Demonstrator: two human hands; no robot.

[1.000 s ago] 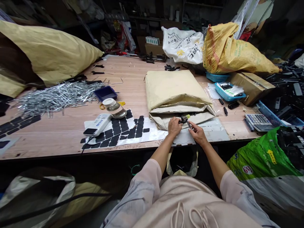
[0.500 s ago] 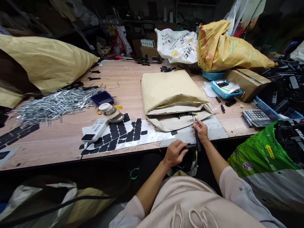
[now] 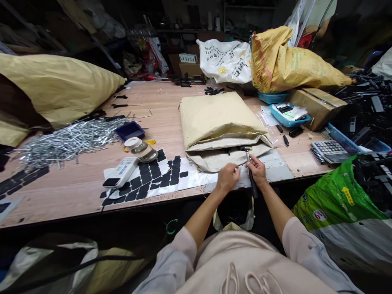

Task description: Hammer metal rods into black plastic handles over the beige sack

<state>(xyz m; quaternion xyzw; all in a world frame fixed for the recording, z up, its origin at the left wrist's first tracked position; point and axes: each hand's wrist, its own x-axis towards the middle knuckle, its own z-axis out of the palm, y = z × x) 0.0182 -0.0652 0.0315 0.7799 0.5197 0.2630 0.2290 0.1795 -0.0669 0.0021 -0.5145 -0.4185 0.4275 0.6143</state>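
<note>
My right hand (image 3: 257, 171) is closed around a small hammer (image 3: 252, 179) with a black handle and a yellow-tipped head. The hammer head is over the open mouth of a folded tan paper sack (image 3: 220, 110). Left of it, my left hand (image 3: 228, 178) is raised just above the table's front edge with curled fingers. Whatever they hold, if anything, is hidden. Small dark bits lie in the sack's mouth, and a grey sheet (image 3: 277, 165) lies partly under the sack.
To the left are a heap of metal rods (image 3: 73, 141), a dark blue tray (image 3: 130, 130), a glass jar (image 3: 143, 151), a white device (image 3: 121, 173) and black pad sheets (image 3: 174, 173). On the right are a calculator (image 3: 330, 151), a blue basket (image 3: 289, 118) and a green bag (image 3: 327, 196).
My left hand has risen and moved forward from below the table edge. The dark piece by its fingers no longer shows. My right hand still grips the hammer, and the view has shifted slightly.
</note>
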